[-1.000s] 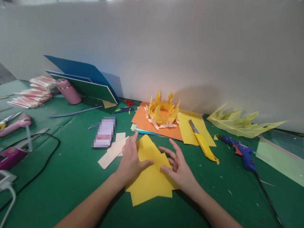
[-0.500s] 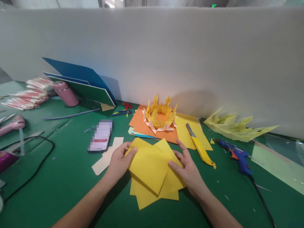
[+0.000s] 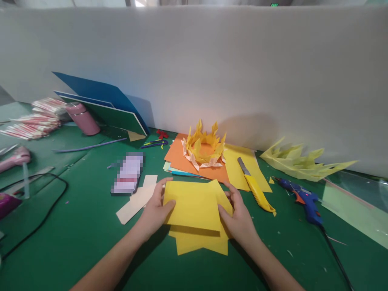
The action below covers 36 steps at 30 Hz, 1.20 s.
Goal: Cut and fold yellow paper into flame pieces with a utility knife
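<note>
Several square yellow paper sheets overlap in a loose stack just above the green table. My left hand pinches the left edge of the top sheet, thumb on its face and fingers behind. My right hand is closed on the right side, its thumb on a sheet that sticks out from under the top one. Lower sheets show their corners below, turned at different angles. Beyond the sheets, a folded orange and yellow paper crown stands on orange paper.
A yellow utility knife lies on yellow paper at the right, near a blue glue gun and a pale yellow folded piece. To the left are pale paper strips, a phone, a pink bottle and a black cord.
The top yellow sheet has turned from a corner-down slant to lying nearly level. Both hands still grip the stack, and the lower sheets have drawn in a little.
</note>
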### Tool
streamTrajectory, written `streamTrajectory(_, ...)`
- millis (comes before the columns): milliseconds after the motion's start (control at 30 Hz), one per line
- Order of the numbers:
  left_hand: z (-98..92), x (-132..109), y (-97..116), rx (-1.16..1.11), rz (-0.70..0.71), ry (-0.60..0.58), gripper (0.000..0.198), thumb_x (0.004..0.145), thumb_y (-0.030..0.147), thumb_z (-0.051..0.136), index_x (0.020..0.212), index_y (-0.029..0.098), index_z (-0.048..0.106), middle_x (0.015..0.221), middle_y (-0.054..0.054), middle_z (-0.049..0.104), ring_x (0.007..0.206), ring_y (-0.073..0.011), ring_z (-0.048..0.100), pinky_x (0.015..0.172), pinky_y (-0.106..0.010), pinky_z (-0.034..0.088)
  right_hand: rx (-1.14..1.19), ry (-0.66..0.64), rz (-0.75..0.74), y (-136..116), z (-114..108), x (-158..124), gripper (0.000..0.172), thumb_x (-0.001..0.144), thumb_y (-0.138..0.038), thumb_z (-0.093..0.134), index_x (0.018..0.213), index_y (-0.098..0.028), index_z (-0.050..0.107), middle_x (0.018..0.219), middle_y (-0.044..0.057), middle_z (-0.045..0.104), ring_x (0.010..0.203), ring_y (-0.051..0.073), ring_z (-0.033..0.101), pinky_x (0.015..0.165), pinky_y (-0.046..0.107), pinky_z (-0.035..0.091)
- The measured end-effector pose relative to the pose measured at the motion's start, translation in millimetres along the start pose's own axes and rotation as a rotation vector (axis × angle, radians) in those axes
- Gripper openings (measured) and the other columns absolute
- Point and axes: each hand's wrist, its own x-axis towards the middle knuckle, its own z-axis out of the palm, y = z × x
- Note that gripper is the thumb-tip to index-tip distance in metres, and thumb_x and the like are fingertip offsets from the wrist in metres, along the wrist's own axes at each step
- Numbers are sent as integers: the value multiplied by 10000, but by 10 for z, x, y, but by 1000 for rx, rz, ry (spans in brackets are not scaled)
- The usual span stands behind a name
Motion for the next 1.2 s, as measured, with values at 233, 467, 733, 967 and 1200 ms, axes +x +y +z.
streamTrajectory(233, 21, -17, -105, 193, 74, -33, 374, 735, 221, 501, 1096, 247, 406, 890, -2, 578, 728, -160, 618, 619, -289, 537, -262, 35, -248, -8, -115, 36, 375, 927, -261, 342, 1260, -246, 513, 1240, 105, 584, 1176, 283, 520, 997, 518, 403)
streamTrajectory(467, 45, -20, -104, 41, 133, -43, 328, 705, 211, 570, 981, 241, 394, 915, -2, 572, 781, -160, 633, 620, -270, 543, 125, -83, 26, -59, 32, 70, 566, 825, -436, 549, 1319, -199, 406, 1114, 122, 621, 969, 246, 621, 825, 417, 519)
streamTrajectory(733, -7, -58, -164, 368, 91, -69, 574, 788, 319, 554, 1309, 227, 332, 1012, -76, 636, 847, -223, 664, 747, -410, 548, 112, -121, 190, -92, -168, 156, 441, 701, -389, 620, 1085, -173, 593, 674, -14, 556, 598, 163, 554, 583, 308, 493)
streamTrajectory(967, 113, -216, -277, 974, 442, -244, 1202, 466, 709, 740, 1450, 205, 270, 1543, -228, 141, 1397, -480, 72, 1041, -680, 237, -307, -168, 7, -93, -378, 95, 460, 777, -427, 560, 1186, -219, 584, 1034, 102, 671, 782, 254, 629, 714, 436, 526)
streamTrajectory(1200, 176, -229, -245, 1098, 380, -345, 1057, 574, 639, 723, 1434, 168, 331, 1539, -238, 157, 1394, -456, 151, 1062, -635, 248, -420, -254, -53, -113, -304, -17, 583, 814, -377, 522, 1358, -191, 426, 1240, 138, 593, 1113, 320, 559, 918, 513, 459)
